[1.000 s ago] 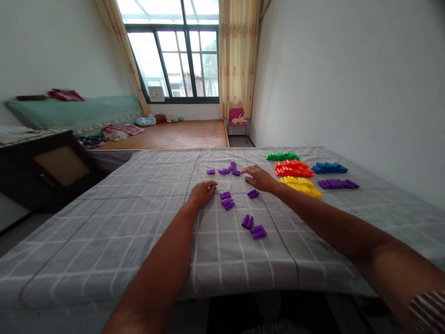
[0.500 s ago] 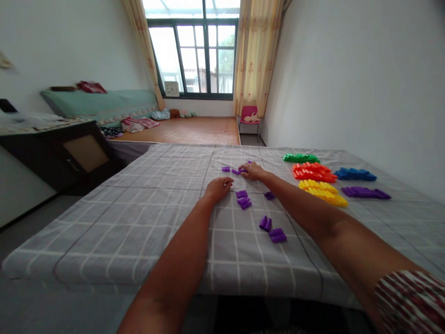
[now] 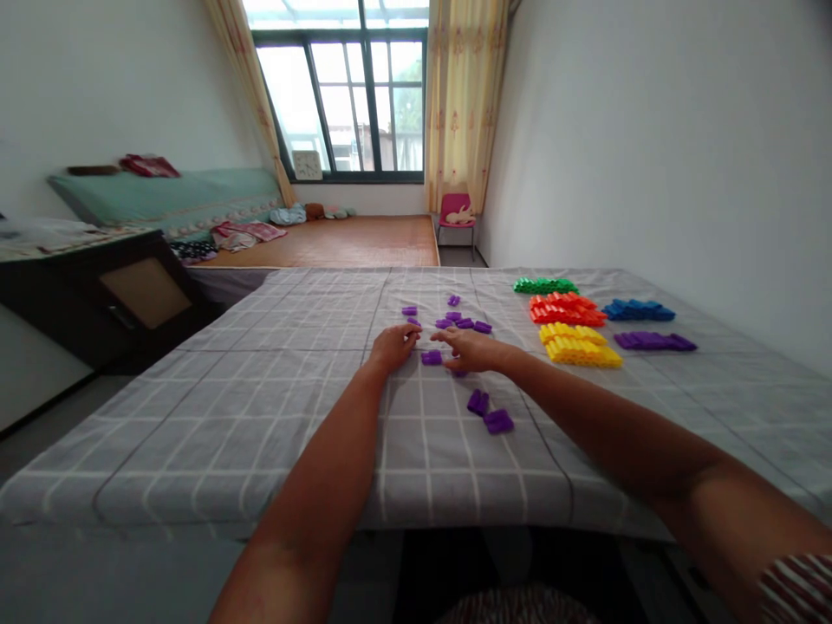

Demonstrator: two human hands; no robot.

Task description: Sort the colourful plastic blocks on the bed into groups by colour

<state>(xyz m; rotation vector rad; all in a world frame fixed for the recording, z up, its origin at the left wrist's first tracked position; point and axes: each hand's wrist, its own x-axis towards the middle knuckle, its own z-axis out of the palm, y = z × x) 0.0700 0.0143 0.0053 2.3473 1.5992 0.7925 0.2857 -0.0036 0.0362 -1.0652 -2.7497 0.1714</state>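
My left hand (image 3: 394, 347) rests on the checked cloth with its fingers curled together. A small purple plastic piece (image 3: 413, 321) sits right at its fingertips; whether they grip it is unclear. My right hand (image 3: 477, 349) hovers palm down over the cloth, thumb and fingers apart. Just left of its thumb lies a purple pair of ribbed pieces (image 3: 432, 357), and another piece (image 3: 458, 373) is partly hidden under the hand. Beyond the fingers several loose purple pieces (image 3: 464, 323) are scattered. Nearer to me lie two purple clusters, one (image 3: 478, 402) beside the other (image 3: 499, 421).
To the right, ribbed rows stand sorted by colour: green (image 3: 546, 285), orange-red (image 3: 567, 309), yellow (image 3: 581, 347), blue (image 3: 640, 310) and purple (image 3: 655, 341). The table (image 3: 260, 416) has a grey checked cloth. Behind are a low bed platform (image 3: 351, 241) and a pink chair (image 3: 456, 208).
My right hand has drawn back toward me from the far purple pieces, and its fingers have spread. More loose pieces show there now. The view has shifted slightly right.
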